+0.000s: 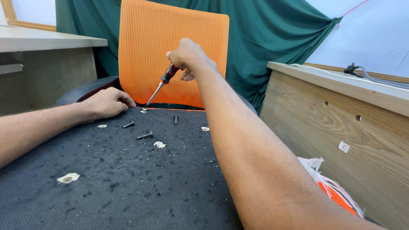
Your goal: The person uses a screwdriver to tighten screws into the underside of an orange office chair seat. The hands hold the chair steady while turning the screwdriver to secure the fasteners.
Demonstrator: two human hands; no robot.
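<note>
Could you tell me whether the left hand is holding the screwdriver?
No, the right hand grips the screwdriver, while the left hand rests on the black seat beside the tool's tip.

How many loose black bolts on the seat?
3. One bolt lies just below the left hand, one nearer the seat's middle, one stands by the orange backrest. Others may hide behind the right arm.

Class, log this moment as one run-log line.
right hand: grips screwdriver, tip at seat rear | left hand: rests on seat | three loose bolts
</note>
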